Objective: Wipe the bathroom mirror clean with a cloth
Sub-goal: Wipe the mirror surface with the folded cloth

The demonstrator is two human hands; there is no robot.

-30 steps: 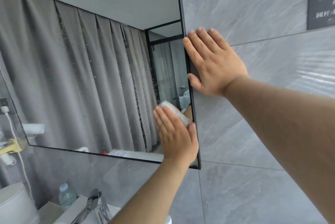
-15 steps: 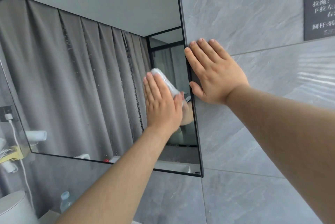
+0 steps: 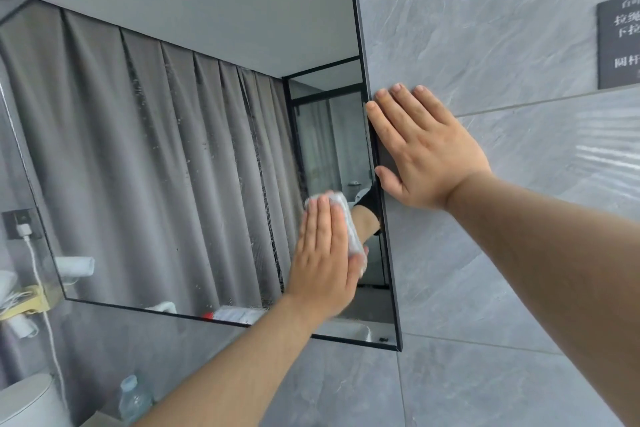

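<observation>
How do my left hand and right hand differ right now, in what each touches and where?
The left hand presses a white cloth against the mirror glass; the right hand holds nothing and lies on the grey wall tile at the mirror's right edge. The left hand sits lower than the right hand. The left hand's fingers are together, the right hand's slightly spread. Both are flat, fingers straight and pointing up.

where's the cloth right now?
Head view: the cloth sits under the left hand, pressed against the mirror near its right edge, below the right hand.
</observation>
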